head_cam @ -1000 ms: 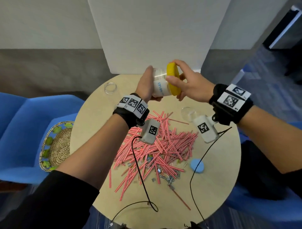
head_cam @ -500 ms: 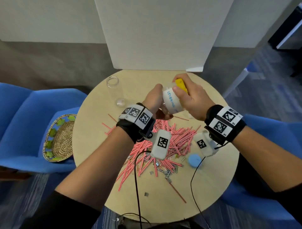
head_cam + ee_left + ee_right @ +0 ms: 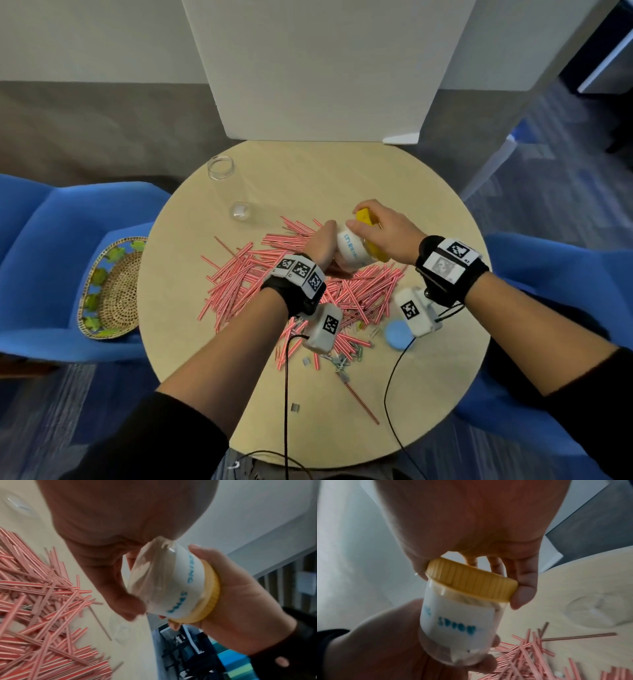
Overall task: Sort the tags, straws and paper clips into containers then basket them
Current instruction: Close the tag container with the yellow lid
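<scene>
Both hands had come down from chest height to just above the pile of red-and-white striped paper straws (image 3: 301,274) on the round beige worktop (image 3: 428,377). The left hand (image 3: 320,245) clenched the base of the small clear plastic jar with a white label (image 3: 351,248), while the right hand (image 3: 383,229) had its grip closed round the ribbed yellow screw lid (image 3: 471,582). Compared with a second ago, the jar was lower and tilted. I judge the lid was being turned, but opening or closing I cannot tell. Beside the pile, the woven basket (image 3: 113,294) waited on a blue chair (image 3: 51,246).
</scene>
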A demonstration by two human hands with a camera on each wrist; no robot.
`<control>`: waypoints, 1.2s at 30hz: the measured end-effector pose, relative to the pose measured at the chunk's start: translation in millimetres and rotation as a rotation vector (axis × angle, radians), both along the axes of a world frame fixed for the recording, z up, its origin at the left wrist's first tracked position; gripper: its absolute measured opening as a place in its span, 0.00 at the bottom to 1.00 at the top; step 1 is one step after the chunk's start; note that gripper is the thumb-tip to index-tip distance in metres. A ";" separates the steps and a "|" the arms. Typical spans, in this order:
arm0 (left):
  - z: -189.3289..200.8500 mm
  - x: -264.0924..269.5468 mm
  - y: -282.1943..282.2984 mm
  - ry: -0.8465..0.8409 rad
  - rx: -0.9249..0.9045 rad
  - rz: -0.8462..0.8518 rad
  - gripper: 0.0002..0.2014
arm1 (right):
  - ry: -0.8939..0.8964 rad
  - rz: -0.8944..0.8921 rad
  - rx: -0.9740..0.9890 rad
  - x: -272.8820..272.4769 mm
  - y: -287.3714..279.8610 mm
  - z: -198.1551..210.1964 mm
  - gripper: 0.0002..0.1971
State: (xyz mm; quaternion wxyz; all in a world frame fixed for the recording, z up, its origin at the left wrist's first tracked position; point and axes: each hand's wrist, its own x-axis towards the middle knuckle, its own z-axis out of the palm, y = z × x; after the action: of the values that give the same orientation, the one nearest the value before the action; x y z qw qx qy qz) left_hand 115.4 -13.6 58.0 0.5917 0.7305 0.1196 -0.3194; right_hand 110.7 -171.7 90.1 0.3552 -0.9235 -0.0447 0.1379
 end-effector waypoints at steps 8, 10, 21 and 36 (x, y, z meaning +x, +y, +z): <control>-99.5 33.9 20.4 -0.227 0.955 -0.273 0.43 | -0.109 -0.121 -0.217 82.5 -20.6 -44.7 0.36; -114.9 38.0 23.6 -0.177 0.996 -0.320 0.54 | -0.134 -0.116 -0.266 101.6 -21.3 -58.7 0.38; -136.6 46.4 37.4 -0.037 0.976 -0.421 0.66 | -0.092 0.011 -0.543 157.7 -9.5 -124.3 0.40; -114.6 58.6 72.0 -0.092 0.819 -0.355 0.43 | -0.246 0.186 -0.660 146.9 18.4 -116.5 0.34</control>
State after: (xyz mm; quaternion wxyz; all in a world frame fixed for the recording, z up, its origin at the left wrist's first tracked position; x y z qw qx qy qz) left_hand 174.0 58.4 -56.6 0.1942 0.9272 0.0823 -0.3094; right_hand 257.6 -153.3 -26.4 0.0162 -0.9901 -0.1239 0.0645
